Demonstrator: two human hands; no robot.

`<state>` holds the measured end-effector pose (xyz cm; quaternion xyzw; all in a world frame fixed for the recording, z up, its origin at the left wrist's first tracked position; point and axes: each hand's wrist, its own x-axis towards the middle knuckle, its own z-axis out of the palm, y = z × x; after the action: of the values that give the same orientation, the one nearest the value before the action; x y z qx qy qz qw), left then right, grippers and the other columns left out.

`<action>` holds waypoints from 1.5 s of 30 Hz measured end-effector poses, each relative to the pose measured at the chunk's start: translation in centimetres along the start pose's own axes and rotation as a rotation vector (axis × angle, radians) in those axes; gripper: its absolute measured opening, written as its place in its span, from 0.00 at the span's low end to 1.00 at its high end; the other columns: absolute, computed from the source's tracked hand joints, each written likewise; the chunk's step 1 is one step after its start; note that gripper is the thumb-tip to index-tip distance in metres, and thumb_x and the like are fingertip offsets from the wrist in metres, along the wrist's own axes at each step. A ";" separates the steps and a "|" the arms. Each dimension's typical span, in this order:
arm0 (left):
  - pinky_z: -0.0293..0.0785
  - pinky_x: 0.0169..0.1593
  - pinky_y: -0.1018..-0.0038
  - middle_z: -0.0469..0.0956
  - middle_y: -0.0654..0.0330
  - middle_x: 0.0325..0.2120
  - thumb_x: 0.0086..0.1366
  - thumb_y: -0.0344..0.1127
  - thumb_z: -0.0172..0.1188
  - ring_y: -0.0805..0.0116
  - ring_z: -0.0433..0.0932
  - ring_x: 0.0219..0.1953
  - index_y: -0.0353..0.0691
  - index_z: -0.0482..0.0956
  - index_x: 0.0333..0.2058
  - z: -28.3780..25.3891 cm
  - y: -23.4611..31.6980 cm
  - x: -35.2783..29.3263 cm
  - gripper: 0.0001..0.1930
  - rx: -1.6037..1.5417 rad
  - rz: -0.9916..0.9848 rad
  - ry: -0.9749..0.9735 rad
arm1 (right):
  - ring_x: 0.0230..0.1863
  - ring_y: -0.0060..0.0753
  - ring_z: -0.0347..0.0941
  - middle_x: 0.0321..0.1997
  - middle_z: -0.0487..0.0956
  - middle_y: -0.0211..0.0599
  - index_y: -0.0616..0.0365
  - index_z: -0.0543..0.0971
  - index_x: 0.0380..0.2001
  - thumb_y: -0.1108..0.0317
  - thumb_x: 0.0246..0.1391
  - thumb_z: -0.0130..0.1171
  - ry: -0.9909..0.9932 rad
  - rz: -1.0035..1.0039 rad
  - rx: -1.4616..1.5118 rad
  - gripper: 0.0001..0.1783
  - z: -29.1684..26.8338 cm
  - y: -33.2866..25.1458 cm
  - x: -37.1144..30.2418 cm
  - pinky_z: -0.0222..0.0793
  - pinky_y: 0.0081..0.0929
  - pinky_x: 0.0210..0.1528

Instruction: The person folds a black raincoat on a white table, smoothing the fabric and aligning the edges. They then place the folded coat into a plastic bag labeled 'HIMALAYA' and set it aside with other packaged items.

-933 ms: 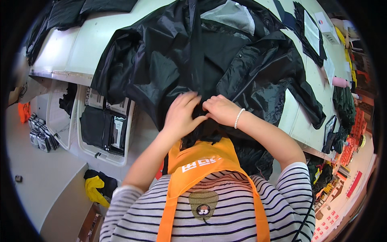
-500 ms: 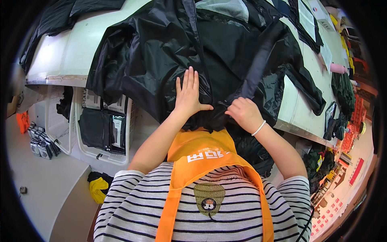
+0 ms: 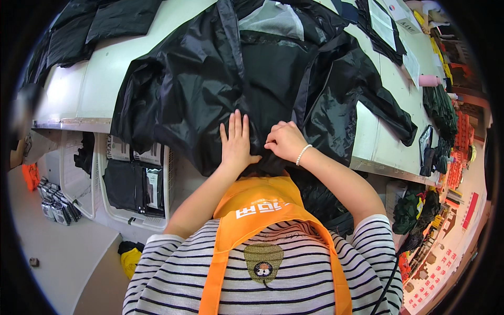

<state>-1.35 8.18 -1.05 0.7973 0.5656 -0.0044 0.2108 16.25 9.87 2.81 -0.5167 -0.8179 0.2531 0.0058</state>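
Observation:
A shiny black jacket (image 3: pixel 189 89) lies spread over the table's near edge, its front open and the dark inside showing. A light mesh patch shows at its top. My left hand (image 3: pixel 237 143) rests flat on its lower front, fingers stretched and thumb out to the right. Just right of it, my right hand (image 3: pixel 286 140), with a white bead bracelet on the wrist, is closed in a pinch at the jacket's front edge near the hem. The exact bit between the fingertips is hidden by the hand.
The white table (image 3: pixel 100 100) carries folded black garments (image 3: pixel 118 23) at far left and papers (image 3: pixel 382 25) at far right. Below its edge, a white basket (image 3: pixel 168 184) holds black packs. A pink roll (image 3: pixel 429 81) lies at the right. My orange apron (image 3: pixel 252 197) touches the jacket's hem.
My right hand has moved left toward my left hand, and the jacket's right front edge has come along. My left hand has shifted slightly nearer to me, still flat.

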 end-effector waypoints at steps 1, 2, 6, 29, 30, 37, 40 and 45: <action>0.42 0.66 0.51 0.44 0.45 0.66 0.34 0.56 0.73 0.54 0.42 0.69 0.33 0.49 0.64 0.4 0.2 -0.5 0.62 0.019 -0.003 0.017 | 0.37 0.35 0.71 0.24 0.76 0.29 0.51 0.82 0.19 0.61 0.40 0.65 0.041 -0.012 0.007 0.06 -0.1 0.0 0.3 0.62 0.34 0.42; 0.42 0.66 0.50 0.46 0.44 0.66 0.36 0.51 0.72 0.51 0.44 0.68 0.33 0.53 0.62 1.2 0.2 -1.0 0.56 0.003 0.007 0.050 | 0.37 0.35 0.71 0.23 0.76 0.29 0.51 0.82 0.19 0.62 0.38 0.66 0.019 0.030 0.041 0.06 -0.2 0.3 1.0 0.61 0.34 0.43; 0.42 0.66 0.52 0.46 0.45 0.66 0.41 0.46 0.68 0.52 0.45 0.68 0.36 0.54 0.63 3.5 0.4 -3.4 0.51 0.180 0.078 0.068 | 0.38 0.36 0.71 0.25 0.76 0.30 0.50 0.79 0.15 0.64 0.37 0.63 0.291 -0.050 -0.113 0.05 -3.1 2.5 5.8 0.61 0.37 0.42; 0.70 0.51 0.65 0.74 0.49 0.44 0.56 0.32 0.58 0.52 0.74 0.48 0.35 0.76 0.43 -11.2 -1.0 8.1 0.15 -0.487 -0.003 -0.127 | 0.49 0.48 0.69 0.43 0.75 0.45 0.61 0.74 0.46 0.56 0.38 0.70 0.699 0.496 0.373 0.31 -13.2 19.9 23.3 0.64 0.38 0.53; 0.72 0.48 0.66 0.78 0.51 0.37 0.57 0.30 0.58 0.53 0.77 0.42 0.35 0.77 0.41 -12.5 -0.9 12.1 0.12 -0.393 0.058 0.099 | 0.45 0.46 0.72 0.39 0.77 0.43 0.61 0.75 0.43 0.59 0.39 0.70 0.679 0.573 0.413 0.28 -13.9 19.2 22.4 0.67 0.36 0.50; 0.74 0.36 0.63 0.79 0.49 0.26 0.56 0.60 0.57 0.52 0.79 0.32 0.33 0.80 0.30 -11.8 -2.8 34.4 0.28 -0.049 -0.318 0.128 | 0.27 0.32 0.75 0.27 0.78 0.39 0.61 0.80 0.36 0.75 0.45 0.61 0.896 0.365 0.921 0.11 -9.0 15.6 25.3 0.71 0.26 0.34; 0.75 0.34 0.63 0.80 0.47 0.24 0.52 0.66 0.58 0.51 0.80 0.30 0.32 0.81 0.26 -11.8 -2.7 37.2 0.33 0.004 -0.289 0.069 | 0.28 0.37 0.73 0.30 0.76 0.41 0.60 0.81 0.35 0.75 0.46 0.60 0.954 0.430 0.773 0.10 -8.4 15.2 26.2 0.70 0.29 0.35; 0.76 0.33 0.65 0.80 0.48 0.25 0.48 0.66 0.62 0.52 0.81 0.31 0.33 0.81 0.25 -12.8 -3.5 39.4 0.33 0.009 -0.289 -0.019 | 0.28 0.36 0.75 0.30 0.78 0.41 0.61 0.81 0.35 0.72 0.46 0.62 0.959 0.409 0.662 0.10 -7.1 15.8 27.1 0.70 0.28 0.33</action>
<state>6.72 48.99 -0.27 0.7083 0.6725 -0.0450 0.2099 18.88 41.11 -4.45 -0.6900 -0.4865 0.2291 0.4845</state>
